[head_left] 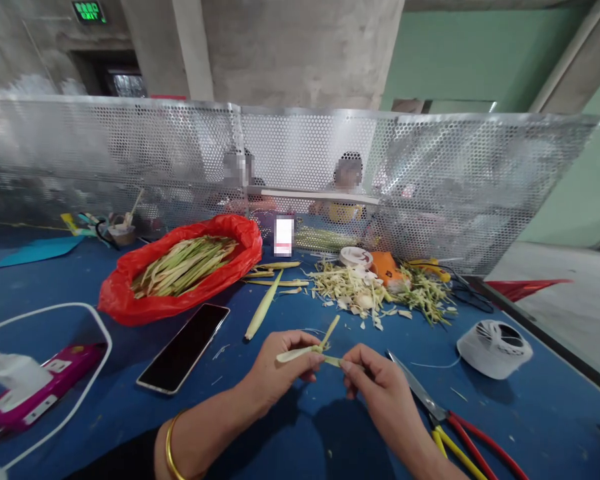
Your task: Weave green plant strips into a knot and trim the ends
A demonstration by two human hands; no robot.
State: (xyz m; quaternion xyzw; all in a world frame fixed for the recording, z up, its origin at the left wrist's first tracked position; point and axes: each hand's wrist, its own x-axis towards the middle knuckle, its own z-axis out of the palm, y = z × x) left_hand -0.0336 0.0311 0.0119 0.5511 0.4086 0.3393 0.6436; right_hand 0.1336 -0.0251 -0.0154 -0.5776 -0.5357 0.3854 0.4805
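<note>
My left hand (280, 367) and my right hand (380, 387) meet above the blue table (300, 427). Between them they pinch a small folded piece of pale green leaf strip (316, 351), with one loose end sticking up. The left fingers close on its left part, and my right thumb and forefinger close on its right end. A gold bangle (173, 447) circles my left wrist. Scissors with red and yellow handles (445, 420) lie on the table just right of my right hand.
A red plastic bag of green leaf strips (180, 270) sits at the back left, with a dark phone (184, 347) in front of it. Loose strips (265, 307) and a heap of trimmings (375, 290) lie behind my hands. A small white fan (495, 347) is at right, a pink power bank with white cable (35, 390) at left. People sit behind a perforated metal screen (430, 180).
</note>
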